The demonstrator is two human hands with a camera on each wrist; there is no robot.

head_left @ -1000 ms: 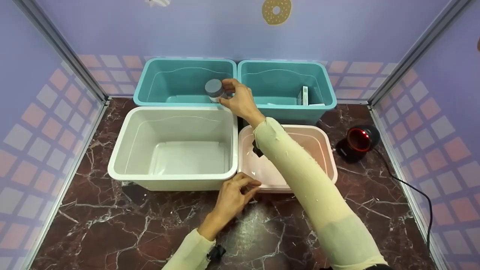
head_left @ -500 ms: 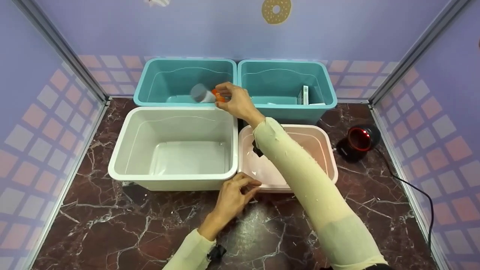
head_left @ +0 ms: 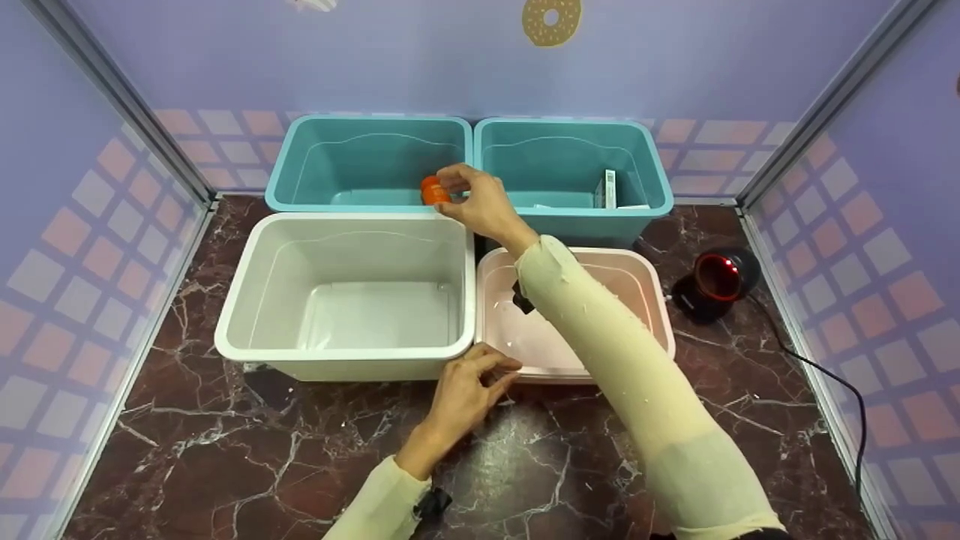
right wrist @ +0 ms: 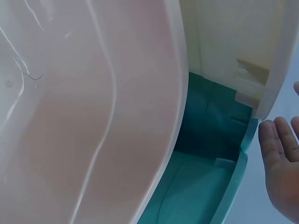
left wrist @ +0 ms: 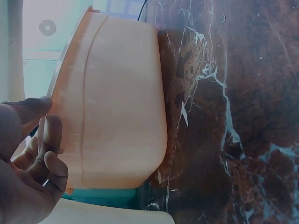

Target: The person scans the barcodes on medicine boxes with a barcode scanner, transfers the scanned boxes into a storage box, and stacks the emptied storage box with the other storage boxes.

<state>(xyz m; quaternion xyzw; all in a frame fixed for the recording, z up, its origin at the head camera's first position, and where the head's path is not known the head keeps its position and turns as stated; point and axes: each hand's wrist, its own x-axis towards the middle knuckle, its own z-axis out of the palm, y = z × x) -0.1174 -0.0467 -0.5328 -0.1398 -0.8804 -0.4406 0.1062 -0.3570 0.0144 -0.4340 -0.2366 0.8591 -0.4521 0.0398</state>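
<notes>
In the head view my right hand is over the right front corner of the left blue bin, thumb and fingers apart. Just beyond its fingertips shows an orange object, partly covered by the hand; it seems to sit inside the bin. The grey-lidded jar is out of sight. In the right wrist view the fingers look straight, holding nothing. My left hand rests with loosely bent fingers at the front corner where the white bin meets the pink bin. The left wrist view shows its fingertips by the pink rim.
A right blue bin holds a white box standing on edge. At the right a black scanner-like device glows red, its cable running forward along the wall. All stands on a dark red marbled table between purple walls.
The grey-lidded jar has left my right hand and dropped leftward into the left blue bin, uncovering the orange object. My left hand has not moved.
</notes>
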